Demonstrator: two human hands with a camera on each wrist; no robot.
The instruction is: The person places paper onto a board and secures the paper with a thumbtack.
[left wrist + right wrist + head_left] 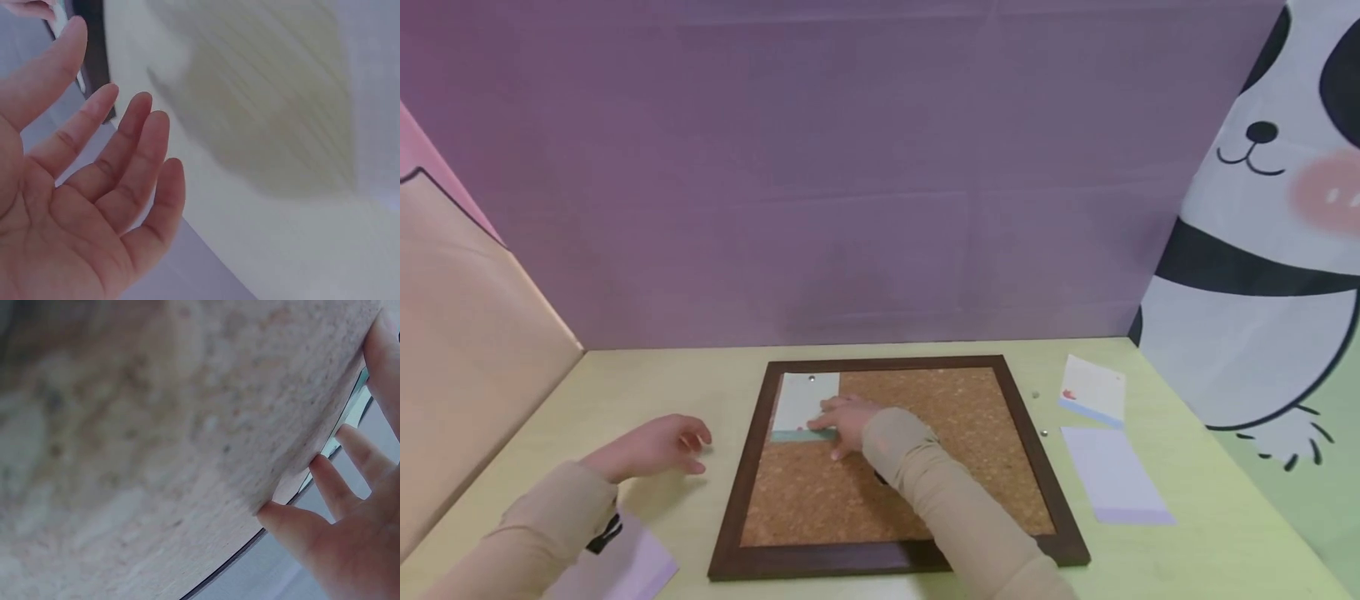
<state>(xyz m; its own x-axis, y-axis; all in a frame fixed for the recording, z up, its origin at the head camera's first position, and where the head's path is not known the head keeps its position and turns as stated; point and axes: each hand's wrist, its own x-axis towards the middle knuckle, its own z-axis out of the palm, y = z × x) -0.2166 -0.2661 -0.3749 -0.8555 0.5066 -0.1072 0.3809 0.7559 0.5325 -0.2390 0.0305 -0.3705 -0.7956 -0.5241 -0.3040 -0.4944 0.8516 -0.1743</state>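
Note:
A framed cork board (820, 500) lies on the table. On its far left corner is a white note card (797, 400) with a green lower band and a silver pushpin (812, 379) at its top edge. My right hand (848, 421) reaches over the board, its spread fingertips resting on the card's right part and the cork beside it. The right wrist view shows those fingers (334, 487) against the cork surface. To the left of the board my left hand (662, 444) hovers above the table, holding nothing. Its fingers (134, 162) are loosely bent in the left wrist view.
Right of the board lie a white card with a blue band (1093, 392) and a lilac card (1116, 475). Two small pins, one a silver pin (1044, 433), sit by the board's right edge. Another lilac sheet (625, 562) lies under my left forearm. A purple backdrop (865, 183) stands behind.

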